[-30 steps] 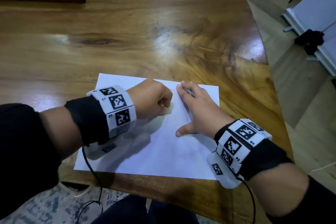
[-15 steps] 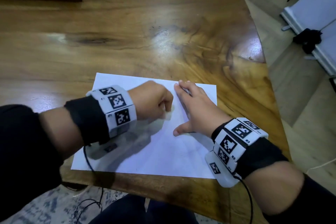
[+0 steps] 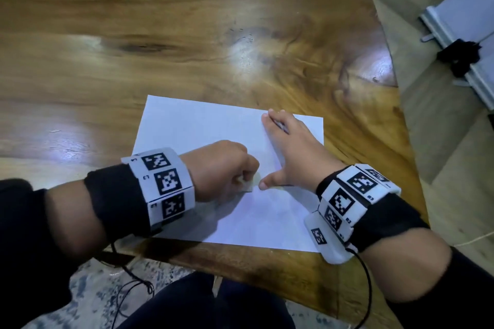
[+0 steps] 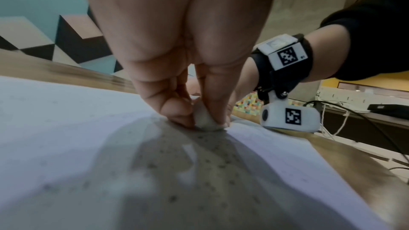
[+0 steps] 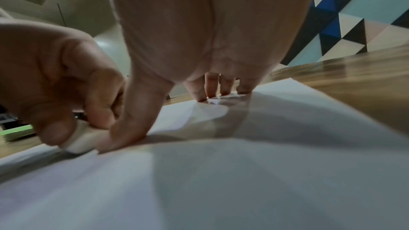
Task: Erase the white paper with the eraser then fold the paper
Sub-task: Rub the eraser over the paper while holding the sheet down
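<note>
As the rubbing goes on, the left hand [image 3: 222,171] is seen lower and nearer the bottom edge of the frame than a second ago, when it worked higher up the sheet beside the right fingertips. The eraser [image 3: 250,184] is pinched between its thumb and curled fingers and pressed onto the white paper [image 3: 203,125], just beside the right thumb tip. In the left wrist view the eraser [image 4: 204,117] is shown touching the sheet, with dark crumbs scattered over the paper [image 4: 66,128] below it, so erasing is judged to be well under way, not finished.

Further right, the right hand [image 3: 294,152] is laid flat with fingers straight and thumb spread wide, nothing gripped, the sheet pinned to the desk [image 3: 187,48]. Its place on the right half of the paper is barely changed. In the right wrist view the fingertips [image 5: 223,92] are seen pressed down near the far edge.

No fold has been started; the sheet lies flat at lower centre of the frame, by the desk's near edge.
</note>
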Motion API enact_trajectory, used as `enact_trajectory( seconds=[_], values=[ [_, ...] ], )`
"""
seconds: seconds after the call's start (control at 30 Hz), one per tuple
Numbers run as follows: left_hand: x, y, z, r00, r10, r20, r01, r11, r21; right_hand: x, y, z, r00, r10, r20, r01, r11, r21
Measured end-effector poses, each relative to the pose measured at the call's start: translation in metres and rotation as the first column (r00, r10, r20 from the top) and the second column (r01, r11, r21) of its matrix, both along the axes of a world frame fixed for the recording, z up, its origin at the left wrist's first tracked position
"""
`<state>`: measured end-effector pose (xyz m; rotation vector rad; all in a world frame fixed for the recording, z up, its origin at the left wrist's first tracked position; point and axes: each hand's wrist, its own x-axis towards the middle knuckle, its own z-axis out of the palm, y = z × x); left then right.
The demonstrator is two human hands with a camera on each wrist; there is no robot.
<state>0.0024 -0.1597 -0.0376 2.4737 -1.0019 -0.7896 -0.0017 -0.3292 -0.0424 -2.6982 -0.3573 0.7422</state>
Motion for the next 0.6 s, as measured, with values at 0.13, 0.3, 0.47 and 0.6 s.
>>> enact_trajectory(
  seconds=[0.13, 0.3, 0.47, 0.6],
  values=[
    [0.003, 0.003, -0.003, 0.996, 0.071, -0.049, -0.071, 0.997, 0.005, -0.004, -0.001, 0.003, 0.999, -0.034, -0.021, 0.034, 0.999, -0.026],
    [0.033, 0.002, 0.005, 0.951, 0.302, 0.068, -0.297, 0.952, -0.069, -0.006, -0.003, 0.003, 0.999, -0.008, -0.041, 0.006, 0.999, -0.032],
    [0.052, -0.025, 0.008, 0.951, 0.272, 0.147, -0.272, 0.962, -0.021, -0.006, -0.003, 0.004, 0.999, 0.001, -0.048, -0.003, 0.999, -0.037],
    [0.006, -0.018, 0.007, 0.997, -0.057, 0.044, 0.055, 0.997, 0.05, -0.006, -0.002, 0.005, 0.999, 0.011, -0.052, -0.013, 0.999, -0.047]
  ],
)
